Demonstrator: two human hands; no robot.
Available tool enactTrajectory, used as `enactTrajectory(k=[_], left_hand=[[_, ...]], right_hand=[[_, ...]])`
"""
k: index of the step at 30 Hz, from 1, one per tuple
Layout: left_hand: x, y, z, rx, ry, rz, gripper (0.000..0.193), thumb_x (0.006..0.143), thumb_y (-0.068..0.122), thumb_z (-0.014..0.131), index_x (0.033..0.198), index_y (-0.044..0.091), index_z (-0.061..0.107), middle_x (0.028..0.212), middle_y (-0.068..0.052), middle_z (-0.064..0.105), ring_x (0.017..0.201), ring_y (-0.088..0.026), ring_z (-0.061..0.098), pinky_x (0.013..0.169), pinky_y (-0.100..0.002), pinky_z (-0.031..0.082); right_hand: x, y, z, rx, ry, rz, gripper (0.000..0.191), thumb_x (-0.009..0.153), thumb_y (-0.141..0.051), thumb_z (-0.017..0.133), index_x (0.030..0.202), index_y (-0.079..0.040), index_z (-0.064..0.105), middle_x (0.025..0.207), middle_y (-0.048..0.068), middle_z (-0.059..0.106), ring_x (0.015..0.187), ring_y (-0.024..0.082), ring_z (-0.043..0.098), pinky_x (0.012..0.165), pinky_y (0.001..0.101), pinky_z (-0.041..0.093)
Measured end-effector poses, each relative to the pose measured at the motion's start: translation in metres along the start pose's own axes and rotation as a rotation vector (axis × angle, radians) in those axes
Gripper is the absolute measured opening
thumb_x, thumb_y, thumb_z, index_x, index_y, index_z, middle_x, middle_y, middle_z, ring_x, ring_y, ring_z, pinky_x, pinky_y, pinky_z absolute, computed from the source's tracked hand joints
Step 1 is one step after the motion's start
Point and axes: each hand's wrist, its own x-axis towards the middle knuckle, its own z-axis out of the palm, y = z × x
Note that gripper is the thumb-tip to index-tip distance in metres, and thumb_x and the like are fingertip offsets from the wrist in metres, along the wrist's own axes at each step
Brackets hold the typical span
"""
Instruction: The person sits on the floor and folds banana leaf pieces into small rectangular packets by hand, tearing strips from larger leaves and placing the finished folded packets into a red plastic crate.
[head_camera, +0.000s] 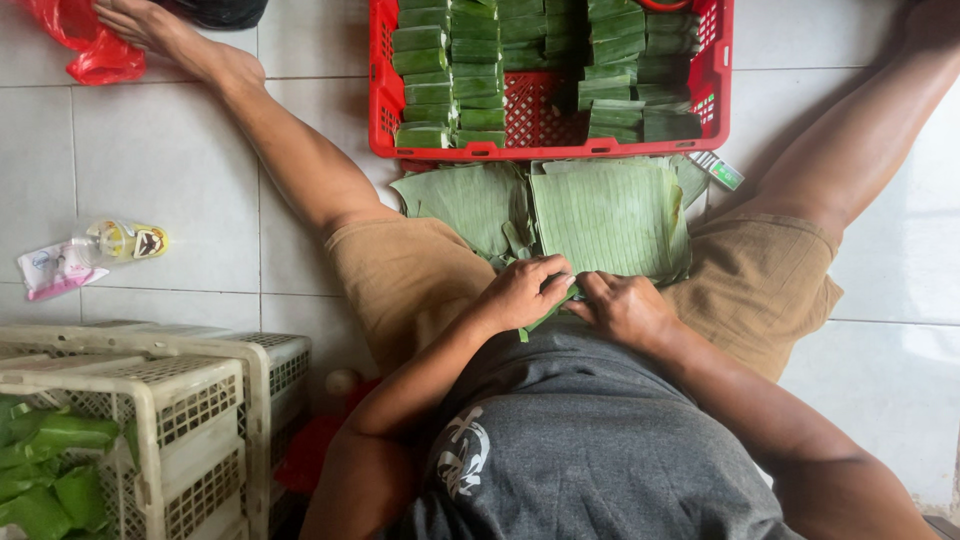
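While both hands pinch it at the lap, a folded leaf strip (548, 310) runs slantwise, low-left to upper-right.
Item: narrow green banana-leaf piece, mostly hidden; its lower tip pokes out below the left hand (522, 293), closed on it; the right hand (622, 306) clamps the other end. Adjacent: stack of flat leaves (610, 215) just beyond the knuckles; red crate (716, 90) of wrapped parcels (450, 70) farther out.

Left hand (522, 292) and right hand (622, 308) pinching folded banana leaf (548, 312), red crate (548, 148) beyond
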Motion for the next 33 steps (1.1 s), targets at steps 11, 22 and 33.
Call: enactTrajectory(k=[11,22,33], left_hand=[[0.0,-0.038,0.0,-1.248,-0.001,-0.353,0.033,0.102,0.03,0.057,0.129,0.013,0.062,0.107,-0.012,0.072,0.08,-0.022,0.071,0.063,-0.033,0.06],[-0.214,0.069,-0.24,-1.332,1.147,0.866,0.05,0.104,0.047,0.045,0.13,0.004,0.048,0.111,-0.013,0.067,0.086,-0.019,0.071,0.082,-0.032,0.063],[0.001,-0.084,-0.081,-0.012,0.774,-0.173,0.024,0.096,0.007,0.067,0.12,0.004,0.069,0.113,-0.008,0.073,0.093,-0.02,0.069,0.077,-0.031,0.057]], right_hand=[[-0.006,0.025,-0.011,0.429,0.099,0.391,0.05,0.094,-0.037,0.07,0.13,-0.003,0.062,0.107,0.022,0.074,0.087,0.032,0.075,0.079,0.0408,0.058],[-0.013,0.061,0.028,0.54,0.19,0.621,0.045,0.096,-0.036,0.069,0.126,-0.003,0.066,0.091,0.016,0.074,0.078,0.02,0.067,0.076,0.0353,0.055],[-0.008,0.072,0.049,0.615,0.294,0.488,0.046,0.101,-0.032,0.055,0.137,-0.003,0.055,0.115,0.015,0.073,0.093,0.023,0.07,0.085,0.0353,0.054]])
